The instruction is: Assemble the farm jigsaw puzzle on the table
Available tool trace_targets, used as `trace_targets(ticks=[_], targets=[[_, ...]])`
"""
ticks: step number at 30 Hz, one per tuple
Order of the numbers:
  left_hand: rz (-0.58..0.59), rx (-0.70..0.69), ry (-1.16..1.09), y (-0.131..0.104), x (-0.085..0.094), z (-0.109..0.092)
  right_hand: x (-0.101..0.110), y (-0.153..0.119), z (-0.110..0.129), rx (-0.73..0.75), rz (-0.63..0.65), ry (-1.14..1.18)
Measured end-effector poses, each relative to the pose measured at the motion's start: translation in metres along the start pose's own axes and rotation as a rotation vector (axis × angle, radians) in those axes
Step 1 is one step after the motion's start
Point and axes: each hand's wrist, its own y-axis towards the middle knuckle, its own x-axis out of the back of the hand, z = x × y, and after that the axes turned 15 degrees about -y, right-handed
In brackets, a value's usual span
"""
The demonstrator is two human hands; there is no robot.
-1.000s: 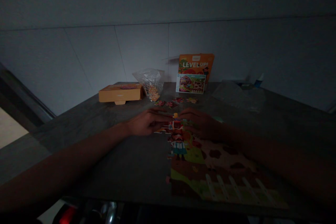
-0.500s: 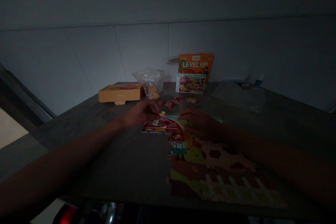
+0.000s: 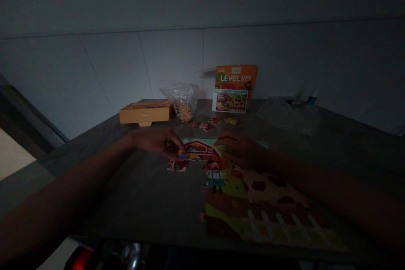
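A partly joined jigsaw puzzle (image 3: 228, 215) of a farm scene lies on the dark table, with a cow, a farmer, a white fence and a red barn. At its upper left edge, my left hand (image 3: 158, 141) pinches a puzzle piece (image 3: 181, 161) in purple, red and orange, just below and left of the barn. The fingers partly cover this piece, and I cannot tell whether it touches the joined part. My right hand (image 3: 245, 149) lies with fingers stretched over the puzzle's upper section, hiding some of the picture under it.
Several loose puzzle pieces (image 3: 207, 126) lie beyond the puzzle. Behind them stand a clear bag (image 3: 182, 97) of more pieces and an orange box (image 3: 237, 76) with a picture card (image 3: 230, 101). A yellow box (image 3: 144, 113) sits left; a crumpled plastic bag (image 3: 287, 116) lies right.
My left hand has moved left and toward me with the piece, away from the barn, which now shows more fully. My right hand has stayed in place.
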Motion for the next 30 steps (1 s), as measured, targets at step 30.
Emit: trace_targets(ticks=[30], targets=[[-0.005,-0.019,-0.044,0.0,-0.012,-0.003,-0.002,-0.001,-0.002,-0.017,-0.001,0.033]])
